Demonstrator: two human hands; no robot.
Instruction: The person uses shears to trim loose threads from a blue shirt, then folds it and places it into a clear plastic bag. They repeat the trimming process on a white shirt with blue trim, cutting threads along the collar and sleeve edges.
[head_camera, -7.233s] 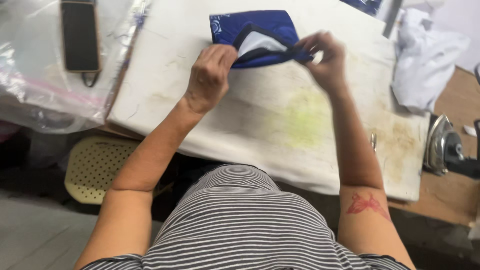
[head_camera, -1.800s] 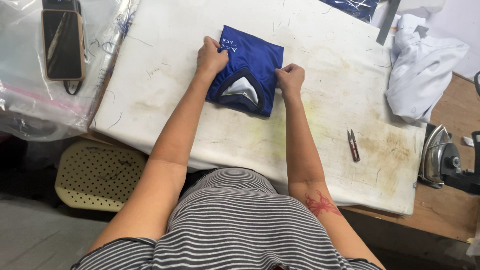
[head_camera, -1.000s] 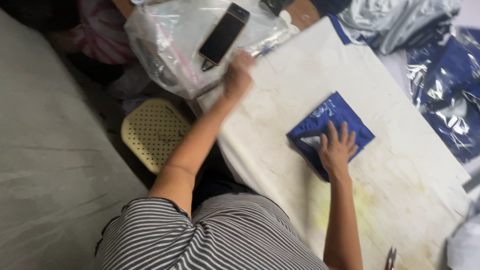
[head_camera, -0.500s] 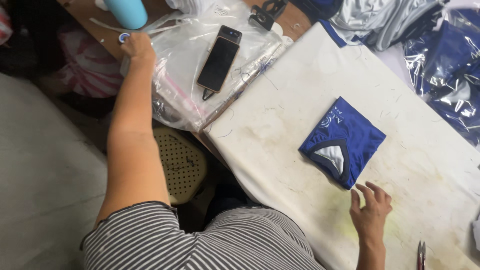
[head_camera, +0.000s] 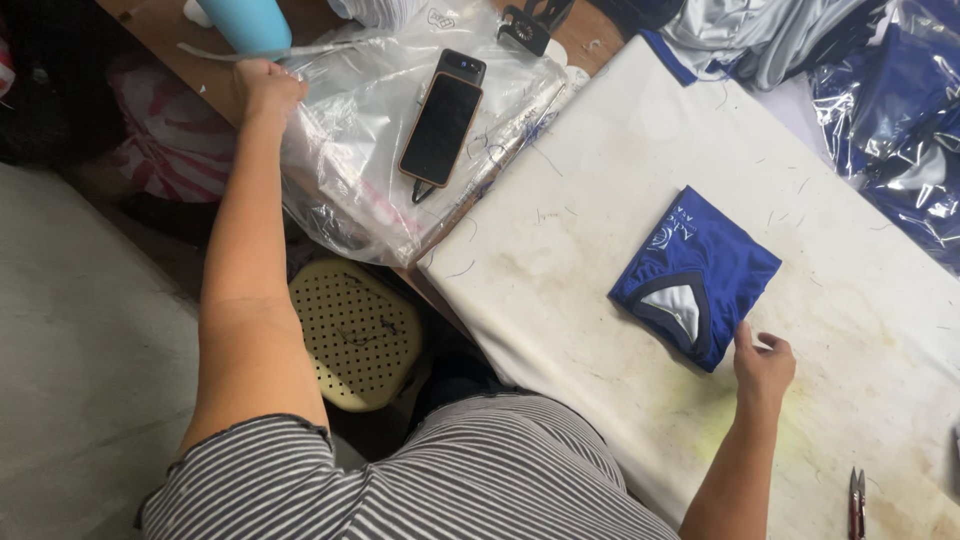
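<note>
Your left hand (head_camera: 266, 88) pinches a clear bag (head_camera: 370, 150) under a phone (head_camera: 441, 128). Your right hand (head_camera: 764, 362), fingers loosely spread, touches the folded blue shirt (head_camera: 697, 273) on the counter (head_camera: 600, 200).

A garment workshop: stained pressing table (head_camera: 620, 200), bagged folded jerseys (head_camera: 900, 110), thread snips (head_camera: 857, 503).

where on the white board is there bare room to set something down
Bare board lies between the plastic bags with the phone and the folded blue shirt. More runs right of the shirt, above the right hand. The far right corner is crowded with bagged shirts; snips lie at the near edge.
</note>
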